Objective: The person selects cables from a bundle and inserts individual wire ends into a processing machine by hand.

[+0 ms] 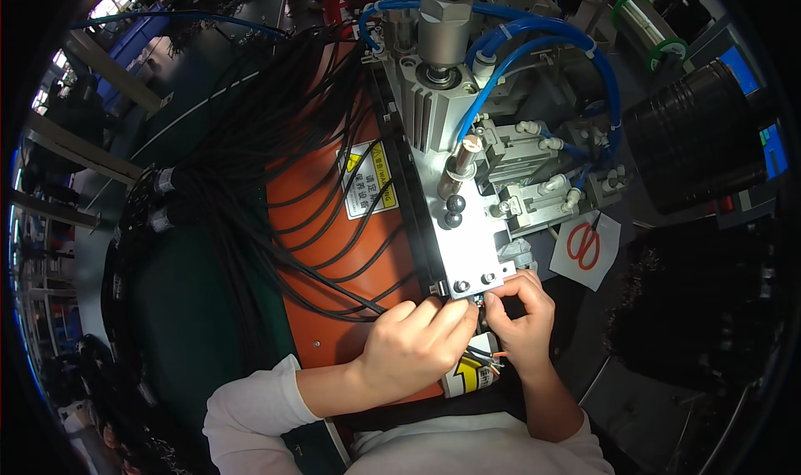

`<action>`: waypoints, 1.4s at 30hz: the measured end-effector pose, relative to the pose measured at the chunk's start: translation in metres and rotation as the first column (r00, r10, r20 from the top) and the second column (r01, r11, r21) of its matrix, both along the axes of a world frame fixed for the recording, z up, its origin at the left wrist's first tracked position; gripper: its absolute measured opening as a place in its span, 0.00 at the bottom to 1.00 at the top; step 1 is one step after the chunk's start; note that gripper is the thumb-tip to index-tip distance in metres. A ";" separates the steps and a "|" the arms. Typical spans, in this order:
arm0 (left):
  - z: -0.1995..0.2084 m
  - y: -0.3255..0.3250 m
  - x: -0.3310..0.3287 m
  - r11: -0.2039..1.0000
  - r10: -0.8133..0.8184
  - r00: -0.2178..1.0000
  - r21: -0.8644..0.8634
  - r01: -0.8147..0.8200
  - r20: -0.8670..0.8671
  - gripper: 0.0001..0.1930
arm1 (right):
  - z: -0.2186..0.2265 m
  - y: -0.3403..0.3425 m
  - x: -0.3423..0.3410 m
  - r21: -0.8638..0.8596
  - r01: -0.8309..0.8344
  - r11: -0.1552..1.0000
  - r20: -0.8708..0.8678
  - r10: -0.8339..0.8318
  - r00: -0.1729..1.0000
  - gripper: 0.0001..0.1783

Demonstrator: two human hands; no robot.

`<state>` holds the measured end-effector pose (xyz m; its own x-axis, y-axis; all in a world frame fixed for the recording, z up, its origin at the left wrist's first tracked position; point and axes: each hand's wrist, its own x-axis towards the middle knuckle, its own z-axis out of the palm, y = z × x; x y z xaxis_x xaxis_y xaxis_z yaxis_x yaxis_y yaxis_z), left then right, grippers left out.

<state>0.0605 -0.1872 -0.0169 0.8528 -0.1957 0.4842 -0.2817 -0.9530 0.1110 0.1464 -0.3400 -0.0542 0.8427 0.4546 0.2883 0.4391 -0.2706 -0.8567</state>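
My left hand (417, 341) and my right hand (526, 312) meet at the front end of a bright metal plate (467, 254) on a bench machine. The left thumb and fingers are pinched together just below the plate's front edge. The right thumb and forefinger close in from the other side, curled into a ring. Between the fingertips is a tiny bluish-green piece, mostly hidden and too small to name. Below the fingers, thin coloured wire ends (494, 358) stick out over a yellow and black label (471, 378).
A thick bundle of black cables (250, 166) lies across the orange machine cover (313, 262) at left. Blue air hoses (613, 83) loop above the silver cylinders (521, 150). Further right are a white card with a red looped mark (583, 246), a large black cylinder (692, 137) and a wire spool (649, 29).
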 end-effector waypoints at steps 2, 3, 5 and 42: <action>0.001 0.001 -0.003 1.000 0.005 1.000 -0.011 -0.005 -0.021 0.09 | -0.008 -0.002 -0.001 0.026 0.008 1.000 -0.176 -0.003 0.984 0.06; 0.003 0.001 -0.004 1.000 0.012 0.999 -0.023 -0.013 -0.041 0.10 | -0.011 -0.004 -0.001 0.051 0.018 0.999 -0.347 0.001 0.938 0.05; 0.013 -0.002 -0.010 0.999 0.041 0.990 -0.016 -0.044 -0.132 0.12 | -0.012 -0.007 0.000 0.069 0.003 0.998 -0.385 0.023 0.923 0.05; 0.016 0.009 -0.008 0.915 -0.127 0.975 -0.359 0.186 0.180 0.07 | 0.038 0.001 -0.015 0.312 -0.233 0.921 0.121 0.205 0.971 0.08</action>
<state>0.0528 -0.1782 -0.0013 0.7377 -0.1014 0.6674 -0.4649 -0.7932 0.3934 0.1310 -0.3392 -0.0159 0.6987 0.4960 0.5156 0.5306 0.1242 -0.8385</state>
